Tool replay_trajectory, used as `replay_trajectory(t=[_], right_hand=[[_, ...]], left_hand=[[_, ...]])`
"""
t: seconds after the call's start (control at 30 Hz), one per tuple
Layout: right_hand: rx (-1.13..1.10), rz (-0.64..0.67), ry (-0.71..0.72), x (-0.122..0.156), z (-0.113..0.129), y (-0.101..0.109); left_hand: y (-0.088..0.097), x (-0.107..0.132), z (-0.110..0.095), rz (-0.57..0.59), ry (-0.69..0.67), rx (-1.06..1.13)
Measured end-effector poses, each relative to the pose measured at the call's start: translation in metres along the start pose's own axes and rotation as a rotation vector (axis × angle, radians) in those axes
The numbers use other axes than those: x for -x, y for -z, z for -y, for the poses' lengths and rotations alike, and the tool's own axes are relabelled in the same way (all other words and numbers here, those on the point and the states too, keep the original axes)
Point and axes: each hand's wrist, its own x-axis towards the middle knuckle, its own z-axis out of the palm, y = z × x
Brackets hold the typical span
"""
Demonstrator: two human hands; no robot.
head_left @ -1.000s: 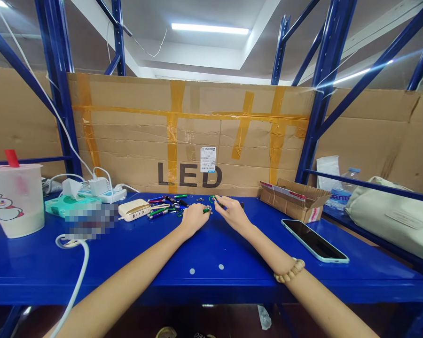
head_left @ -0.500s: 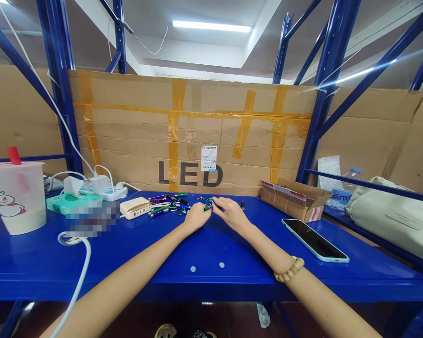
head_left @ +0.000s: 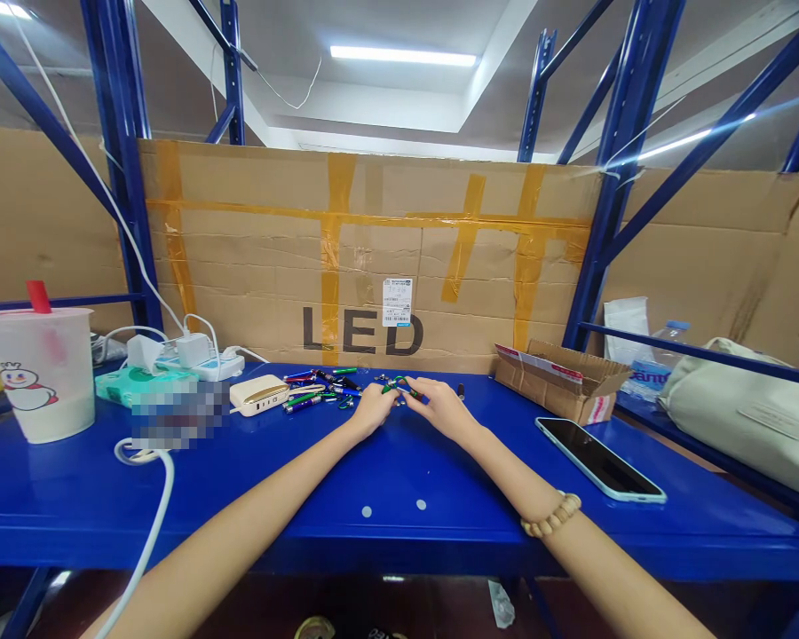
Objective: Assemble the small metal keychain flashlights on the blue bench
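Both hands meet at the middle of the blue steel shelf (head_left: 399, 479). Between their fingertips is a small green carabiner keychain (head_left: 399, 385), partly hidden by the fingers. My left hand (head_left: 373, 411) pinches its near side, and my right hand (head_left: 443, 409) pinches the green clip from the other side. To the left of my left hand lies a heap of small metal pocket flashlights (head_left: 320, 389) in blue, green and dark colours. A few tiny metal parts (head_left: 381, 379) are scattered just behind my fingers.
A cream power bank (head_left: 258, 395) and a tissue pack (head_left: 143, 383) lie left of the heap, with a plastic cup (head_left: 43, 377) and power strip (head_left: 200, 364) beyond. On the right are an open cardboard box (head_left: 563, 382), a smartphone (head_left: 599, 459) and a beige bag (head_left: 739, 417).
My hands have moved closer together around the green carabiner, and the clip now sits higher between my fingertips. The view has shifted slightly.
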Motion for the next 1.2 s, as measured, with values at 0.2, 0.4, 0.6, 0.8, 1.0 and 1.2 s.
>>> replay_trajectory(t=[0.2, 0.4, 0.6, 0.8, 1.0, 1.2], right_hand=[[-0.041, 0.061, -0.049, 0.001, 0.001, 0.005], [-0.068, 0.069, -0.061, 0.001, 0.004, 0.006], [-0.035, 0.041, -0.108, 0.0, -0.001, 0.005], [-0.068, 0.054, -0.101, 0.0, -0.001, 0.006], [-0.112, 0.142, -0.065, 0.001, 0.0, 0.006], [-0.086, 0.176, -0.047, 0.003, -0.005, 0.002]], left_hand=[[0.004, -0.006, 0.007, -0.064, -0.091, -0.126], [-0.001, -0.006, 0.012, -0.012, -0.12, -0.182], [0.0, -0.003, 0.008, 0.005, -0.052, 0.064], [0.003, 0.003, -0.001, 0.063, -0.036, 0.451], [0.0, 0.0, 0.005, 0.01, -0.216, 0.157], [-0.001, -0.007, 0.016, -0.07, -0.41, -0.147]])
